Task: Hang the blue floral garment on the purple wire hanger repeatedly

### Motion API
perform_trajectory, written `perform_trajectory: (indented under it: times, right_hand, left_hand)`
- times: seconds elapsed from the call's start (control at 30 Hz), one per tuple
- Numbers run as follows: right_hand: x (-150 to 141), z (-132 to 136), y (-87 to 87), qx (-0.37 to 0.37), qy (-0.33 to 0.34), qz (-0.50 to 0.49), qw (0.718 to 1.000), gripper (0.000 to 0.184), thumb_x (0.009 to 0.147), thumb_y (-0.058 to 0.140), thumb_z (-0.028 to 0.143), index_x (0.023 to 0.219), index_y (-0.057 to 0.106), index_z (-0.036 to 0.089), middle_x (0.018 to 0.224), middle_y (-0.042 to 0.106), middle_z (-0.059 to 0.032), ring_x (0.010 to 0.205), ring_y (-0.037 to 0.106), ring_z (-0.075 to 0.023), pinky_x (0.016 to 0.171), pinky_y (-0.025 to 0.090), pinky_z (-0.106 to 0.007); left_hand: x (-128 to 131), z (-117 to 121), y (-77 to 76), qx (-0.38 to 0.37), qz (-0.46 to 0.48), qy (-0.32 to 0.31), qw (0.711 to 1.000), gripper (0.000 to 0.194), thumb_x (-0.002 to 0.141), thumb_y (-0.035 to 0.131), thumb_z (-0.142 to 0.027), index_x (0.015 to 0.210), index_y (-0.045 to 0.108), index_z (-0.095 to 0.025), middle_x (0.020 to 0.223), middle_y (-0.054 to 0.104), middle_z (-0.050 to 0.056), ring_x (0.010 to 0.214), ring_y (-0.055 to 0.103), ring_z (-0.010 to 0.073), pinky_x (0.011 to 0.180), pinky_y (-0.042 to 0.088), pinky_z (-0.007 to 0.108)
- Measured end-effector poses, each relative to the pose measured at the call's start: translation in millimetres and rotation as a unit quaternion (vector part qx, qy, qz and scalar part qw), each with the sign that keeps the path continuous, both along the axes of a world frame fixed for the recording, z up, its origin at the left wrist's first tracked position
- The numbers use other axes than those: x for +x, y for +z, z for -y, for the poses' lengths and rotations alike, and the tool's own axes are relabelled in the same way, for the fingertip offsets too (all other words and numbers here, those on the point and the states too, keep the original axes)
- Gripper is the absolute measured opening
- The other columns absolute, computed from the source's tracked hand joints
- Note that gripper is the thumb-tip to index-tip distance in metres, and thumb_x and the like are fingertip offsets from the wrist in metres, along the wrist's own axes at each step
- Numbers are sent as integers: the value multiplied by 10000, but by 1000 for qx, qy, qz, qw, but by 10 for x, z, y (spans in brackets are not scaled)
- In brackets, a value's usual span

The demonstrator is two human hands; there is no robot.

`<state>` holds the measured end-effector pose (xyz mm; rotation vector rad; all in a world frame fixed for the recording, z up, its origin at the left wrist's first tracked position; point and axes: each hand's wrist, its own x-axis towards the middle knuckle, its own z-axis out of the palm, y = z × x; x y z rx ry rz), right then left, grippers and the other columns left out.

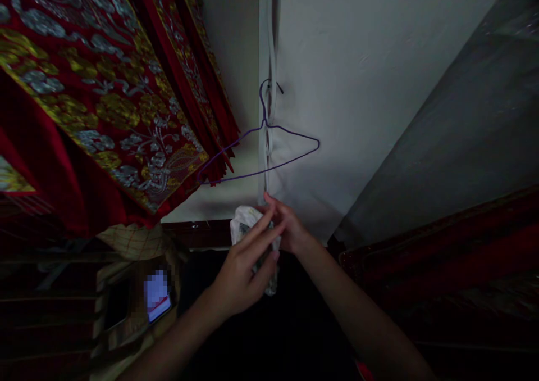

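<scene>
Both my hands meet at the middle of the view around a crumpled white bundle (246, 219), either cloth or plastic. My left hand (244, 266) lies over its front with the fingers closed on it. My right hand (287, 226) pinches the bundle from the right side. Just above them a purple wire hanger (269, 148) hangs empty from a hook on the white wall, beside a white cord.
Red fabric with gold and silver embroidery (105, 83) hangs at the upper left. A lit phone screen (158, 294) lies at the lower left on woven material. Dark wooden furniture (442, 257) runs along the right. A grey slanted panel (463, 122) fills the upper right.
</scene>
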<state>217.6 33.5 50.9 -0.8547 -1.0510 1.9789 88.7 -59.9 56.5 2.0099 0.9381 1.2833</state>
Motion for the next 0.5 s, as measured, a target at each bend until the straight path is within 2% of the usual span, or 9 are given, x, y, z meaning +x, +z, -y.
perform_trajectory:
  times: [0.07, 0.13, 0.2, 0.27, 0.33, 0.4, 0.43, 0.5]
  right_hand:
    - [89, 54, 162, 19, 30, -19, 999, 380, 777, 653, 541, 765, 707, 165, 742, 732, -99, 737, 705, -246, 658, 572, -349]
    - [170, 130, 314, 51, 90, -31, 994, 297, 656, 748, 378, 853, 727, 156, 817, 750, -81, 722, 694, -222, 687, 574, -344]
    - [240, 189, 467, 98, 147, -21, 984, 424, 559, 791, 242, 972, 737, 166, 901, 757, -57, 758, 697, -212, 713, 575, -339]
    - [321, 186, 619, 171, 164, 19, 971, 474, 537, 789, 170, 1008, 737, 183, 927, 753, -34, 792, 697, -202, 711, 564, -317]
    - [437, 97, 758, 262, 138, 78, 952, 368, 583, 747, 162, 950, 739, 186, 883, 748, -20, 769, 688, -184, 689, 545, -295]
    - [584, -70, 854, 356, 72, 141, 921, 260, 636, 678, 182, 891, 734, 184, 832, 743, -18, 732, 678, -176, 684, 534, -295]
    - [660, -174, 877, 405, 23, 171, 898, 240, 652, 649, 192, 877, 731, 185, 832, 743, -22, 736, 678, -179, 699, 532, -303]
    - [787, -398, 856, 495, -87, 232, 833, 246, 675, 622, 207, 893, 734, 183, 867, 744, -36, 782, 681, -193, 759, 525, -324]
  left_hand:
    - [-136, -64, 210, 106, -41, 20, 993, 509, 932, 607, -135, 1408, 617, -314, 1554, 515, 94, 1423, 502, 292, 1186, 394, 464]
    - [-263, -206, 360, 149, -18, 68, 986, 485, 932, 620, -156, 1393, 614, -305, 1548, 520, 94, 1412, 509, 293, 1184, 382, 469]
    - [-344, -372, 399, 99, 16, 63, 993, 424, 965, 602, -265, 1388, 601, -286, 1480, 584, 102, 1363, 548, 290, 1150, 414, 460]
    - [-381, -509, 323, -8, 23, 1, 1000, 366, 1012, 502, -429, 1283, 668, -247, 1273, 711, 110, 1187, 659, 283, 1025, 516, 415]
    - [-410, -589, 180, -103, -21, -69, 992, 451, 1013, 436, -538, 1032, 753, -217, 983, 774, 95, 916, 717, 269, 825, 575, 355]
    - [-473, -626, 41, -140, -116, -98, 978, 450, 971, 513, -563, 823, 748, -208, 769, 744, 62, 710, 684, 245, 673, 543, 306]
    - [-526, -639, -8, -142, -175, -92, 970, 420, 949, 561, -549, 779, 736, -208, 710, 721, 48, 651, 661, 233, 633, 512, 289]
    - [-675, -669, -50, -126, -288, -47, 948, 372, 925, 599, -518, 764, 733, -211, 659, 693, 38, 600, 635, 221, 610, 458, 274]
